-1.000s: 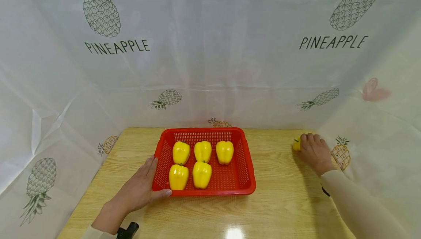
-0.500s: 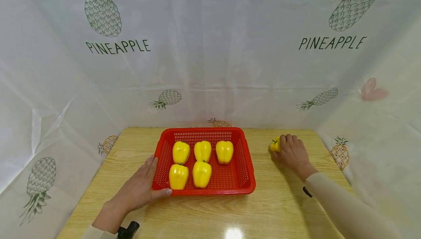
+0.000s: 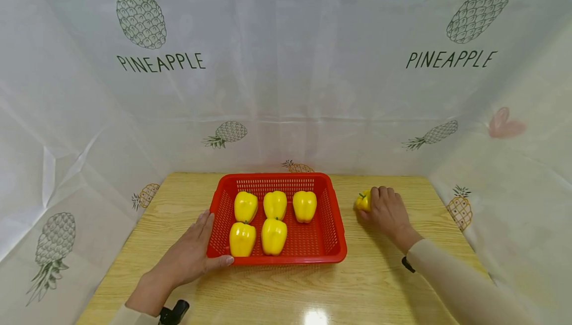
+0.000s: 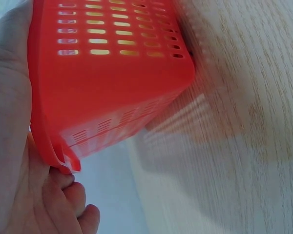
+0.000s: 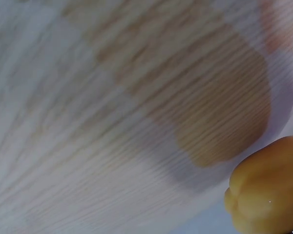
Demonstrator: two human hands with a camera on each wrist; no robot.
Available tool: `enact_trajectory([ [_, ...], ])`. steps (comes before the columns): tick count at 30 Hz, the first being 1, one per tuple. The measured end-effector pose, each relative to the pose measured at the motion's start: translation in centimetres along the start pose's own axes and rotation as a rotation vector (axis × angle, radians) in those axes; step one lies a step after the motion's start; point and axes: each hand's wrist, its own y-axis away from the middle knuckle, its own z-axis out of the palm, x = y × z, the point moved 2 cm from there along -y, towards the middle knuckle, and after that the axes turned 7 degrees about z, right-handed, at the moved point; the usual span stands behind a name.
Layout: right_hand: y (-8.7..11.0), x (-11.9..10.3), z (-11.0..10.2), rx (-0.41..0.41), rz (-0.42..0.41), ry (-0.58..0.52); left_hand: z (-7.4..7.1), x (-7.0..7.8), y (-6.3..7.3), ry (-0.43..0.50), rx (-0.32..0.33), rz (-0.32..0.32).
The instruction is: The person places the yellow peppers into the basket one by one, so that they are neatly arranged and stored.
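My right hand [image 3: 390, 214] grips a yellow bell pepper [image 3: 364, 201] by its side, to the right of the red plastic basket [image 3: 313, 255]. The pepper's green stem points left, and the hand covers its right part. In the right wrist view the pepper [image 5: 266, 187] appears at the lower right corner, over its shadow. My left hand [image 3: 189, 253] holds the basket's near left corner, thumb on the front rim and fingers along the left side. The left wrist view has curled fingers [image 4: 71, 202] at the rim. Inside the basket several yellow bell peppers [image 3: 274, 236] lie in two rows.
The basket stands on a light wooden table [image 3: 268, 295], close to its back edge. White sheets [image 3: 304, 86] printed with pineapples hang behind and on both sides. Inside the basket, its near right floor [image 3: 308, 243] shows bare red mesh.
My right hand has moved left across the table with the bell pepper, from near the right edge to close beside the basket. The left hand and basket have stayed in place.
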Motion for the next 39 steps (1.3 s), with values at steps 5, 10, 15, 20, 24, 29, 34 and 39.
enact_trajectory([
  [5,0.2,-0.7,-0.2,-0.029,0.011,0.019,-0.1,0.0,0.0,-0.001,0.000,-0.001],
  [10,0.6,-1.1,-0.3,-0.027,0.009,0.021,-0.1,0.0,0.0,-0.005,-0.001,0.002],
  [15,0.8,-1.4,-0.5,-0.031,0.008,0.042,-0.1,0.0,0.0,-0.003,-0.006,0.001],
  [20,1.0,-1.6,-0.8,-0.077,0.038,0.053,0.0,0.0,0.0,0.004,-0.013,-0.003],
  [24,1.4,-1.8,-1.2,-0.091,0.063,0.044,0.0,0.0,0.0,0.008,-0.019,-0.004],
  [29,2.1,-2.4,-1.8,-0.108,0.094,0.012,0.0,-0.1,-0.1,0.010,-0.030,-0.010],
  [34,2.7,-2.9,-2.4,-0.124,0.094,-0.006,-0.1,0.0,-0.1,0.016,-0.046,-0.018],
  [39,3.2,-2.8,-3.0,-0.132,0.062,-0.044,-0.2,0.1,-0.2,0.024,-0.055,-0.028],
])
